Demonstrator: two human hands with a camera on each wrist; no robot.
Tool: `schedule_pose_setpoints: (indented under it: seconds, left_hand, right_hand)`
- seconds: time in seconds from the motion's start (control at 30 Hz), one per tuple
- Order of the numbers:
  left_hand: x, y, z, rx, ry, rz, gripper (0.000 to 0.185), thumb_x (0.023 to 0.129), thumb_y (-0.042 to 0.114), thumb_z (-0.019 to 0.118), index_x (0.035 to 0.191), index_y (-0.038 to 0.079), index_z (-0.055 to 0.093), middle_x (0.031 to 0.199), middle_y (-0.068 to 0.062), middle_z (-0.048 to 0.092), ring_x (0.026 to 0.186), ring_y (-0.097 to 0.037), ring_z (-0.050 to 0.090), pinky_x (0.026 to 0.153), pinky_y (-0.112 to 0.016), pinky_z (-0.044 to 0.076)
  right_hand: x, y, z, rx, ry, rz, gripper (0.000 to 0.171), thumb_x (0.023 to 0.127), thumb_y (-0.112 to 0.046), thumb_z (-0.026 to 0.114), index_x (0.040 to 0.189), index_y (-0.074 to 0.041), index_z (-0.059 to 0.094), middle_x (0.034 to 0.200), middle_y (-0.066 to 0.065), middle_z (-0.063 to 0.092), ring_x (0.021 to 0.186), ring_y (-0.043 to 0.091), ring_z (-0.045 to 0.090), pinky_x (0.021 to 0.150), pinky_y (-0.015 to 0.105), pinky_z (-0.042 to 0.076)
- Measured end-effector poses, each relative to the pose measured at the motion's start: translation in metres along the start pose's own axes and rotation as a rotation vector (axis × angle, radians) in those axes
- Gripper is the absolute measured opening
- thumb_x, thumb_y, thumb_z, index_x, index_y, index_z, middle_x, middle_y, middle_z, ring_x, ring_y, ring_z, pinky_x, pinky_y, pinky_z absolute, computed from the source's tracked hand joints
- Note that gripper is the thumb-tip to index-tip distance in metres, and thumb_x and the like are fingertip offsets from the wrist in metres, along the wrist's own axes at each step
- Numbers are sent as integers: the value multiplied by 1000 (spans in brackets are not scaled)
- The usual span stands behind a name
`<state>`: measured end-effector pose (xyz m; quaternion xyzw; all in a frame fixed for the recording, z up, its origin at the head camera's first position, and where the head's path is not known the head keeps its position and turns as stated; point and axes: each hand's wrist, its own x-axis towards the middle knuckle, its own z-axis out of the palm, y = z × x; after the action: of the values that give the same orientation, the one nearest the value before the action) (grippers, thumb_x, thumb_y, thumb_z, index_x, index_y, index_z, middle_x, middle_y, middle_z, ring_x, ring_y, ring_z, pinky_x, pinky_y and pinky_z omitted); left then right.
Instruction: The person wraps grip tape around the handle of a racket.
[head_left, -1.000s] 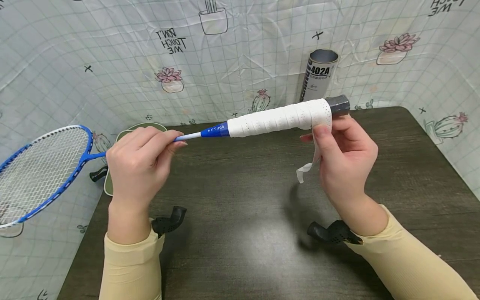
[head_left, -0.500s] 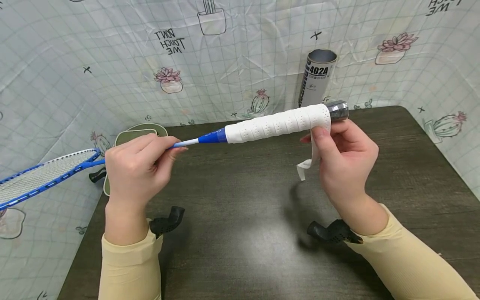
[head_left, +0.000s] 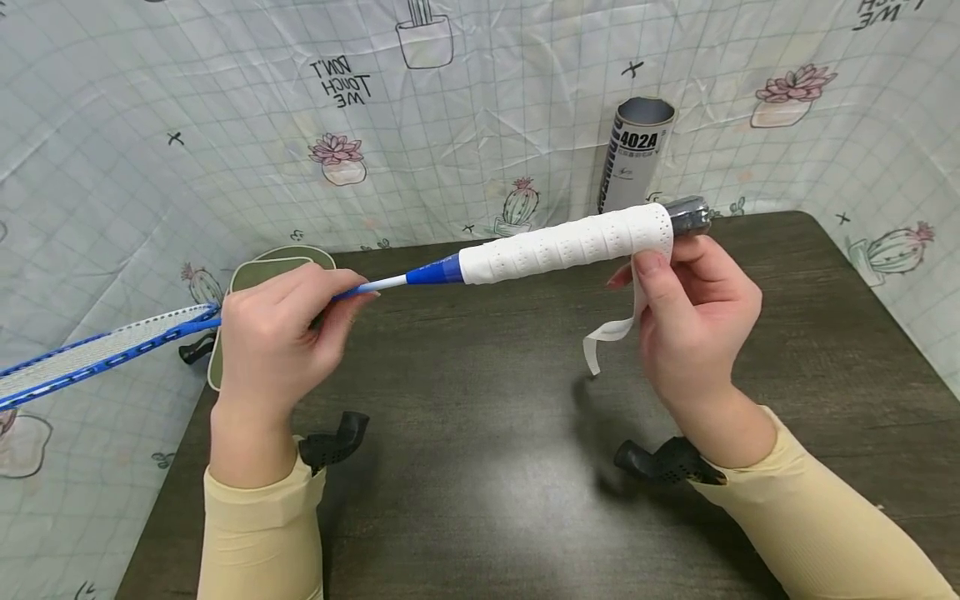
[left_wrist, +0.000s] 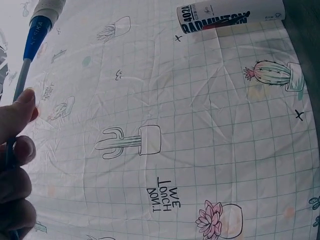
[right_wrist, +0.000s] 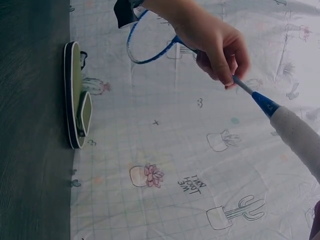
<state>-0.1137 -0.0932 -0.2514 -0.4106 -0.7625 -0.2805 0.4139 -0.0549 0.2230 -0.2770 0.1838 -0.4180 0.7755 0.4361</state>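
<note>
A blue and white badminton racket is held up sideways over the table, its strung head at the left and its handle at the right. My left hand grips the thin shaft, fingers curled round it, as the left wrist view also shows. White perforated grip tape covers most of the handle in overlapping turns; the dark butt end is bare. Between thumb and fingers my right hand pinches the tape close below the handle's end. A short loose tail of tape hangs under that hand.
Behind the handle stands a tall badminton shuttlecock tube marked 402A. A green bag with pale edging lies at the table's back left, partly behind the left hand. Patterned cloth hangs around the dark wooden table.
The racket has turned about its shaft, its strung head going from broad to nearly edge-on. The handle has shifted slightly right, and the tape tail swings a little left. Both hands keep their hold.
</note>
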Motion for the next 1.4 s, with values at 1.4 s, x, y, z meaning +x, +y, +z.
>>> schedule_pose_setpoints:
  seconds: [1.4]
  left_hand:
    - [-1,1,3,56,-75,20,32,103,35,65,93,6,74,62,0,58,46,-9,41,44,-30,32]
  right_hand:
    - [1,-5,0,-38,11,10,15,82,20,67,77,22,53,71,10,51,47,13,28,59,33,54]
